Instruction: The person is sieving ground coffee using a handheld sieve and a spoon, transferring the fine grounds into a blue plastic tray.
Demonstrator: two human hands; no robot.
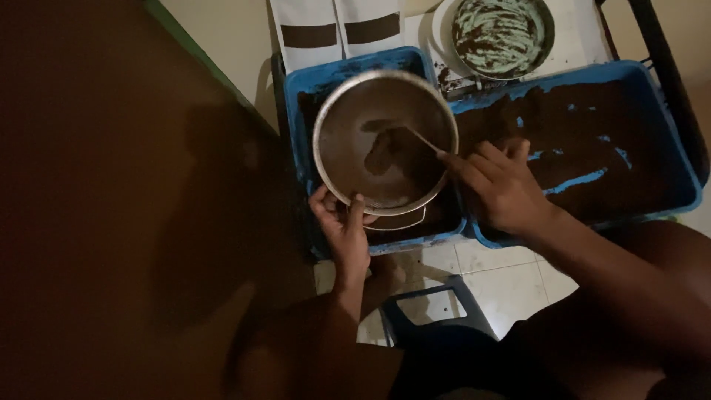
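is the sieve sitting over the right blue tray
No, the sieve is over the left tray, held at its rim by the left hand.

Round metal sieve [385, 141]: shiny rim, mesh bottom, held roughly level over the left blue tray [355, 70]. Near rim is pinched by the left hand [342, 222], thumb on top of the rim, fingers underneath. A patch of dark brown powder [385, 148] is spread mid-mesh, the rest of the mesh thinly dusted. A thin stick-like tool [424, 139] is gripped in the fingertips of the right hand [500, 189], tip laid into the powder patch, shaft angled across the right rim. A second rim edge is seen just below the sieve, at its near side; what it is cannot be told.
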